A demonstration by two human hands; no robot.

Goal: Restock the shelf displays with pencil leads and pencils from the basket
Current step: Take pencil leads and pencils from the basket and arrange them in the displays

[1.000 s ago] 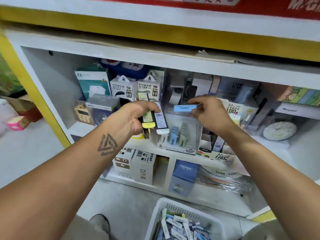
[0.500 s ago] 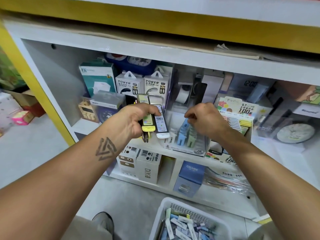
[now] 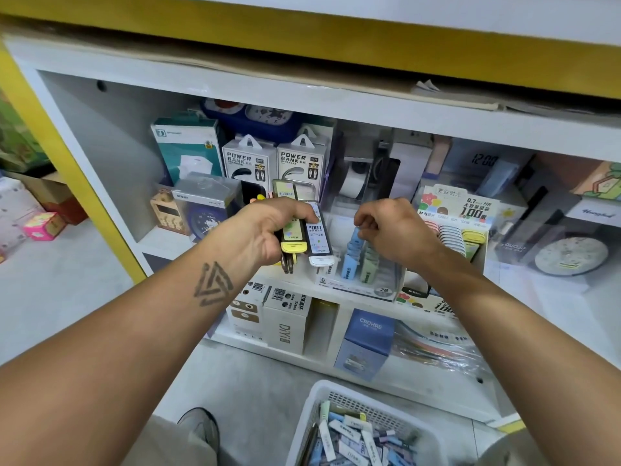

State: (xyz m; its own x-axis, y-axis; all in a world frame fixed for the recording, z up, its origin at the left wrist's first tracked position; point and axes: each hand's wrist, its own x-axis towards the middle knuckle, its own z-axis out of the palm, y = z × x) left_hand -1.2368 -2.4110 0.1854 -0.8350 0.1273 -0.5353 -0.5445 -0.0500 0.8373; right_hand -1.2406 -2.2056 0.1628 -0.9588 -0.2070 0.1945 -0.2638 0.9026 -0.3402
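White shelf unit [image 3: 235, 95] with yellow trim [image 3: 336, 38], pale grey floor [image 3: 67, 297], cardboard boxes [image 3: 50, 193] at left, even light

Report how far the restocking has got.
Done: blue and green lead cases already stand in the clear display. In hand: the right hand is at the blue row; the left hand grips several more cases. Left: the basket holds many cases.

Shelf [image 3: 161, 240] bay: free room at centre left beside the side wall; power bank boxes [image 3: 274, 163] and clear display case [image 3: 366, 264] crowd frame centre.
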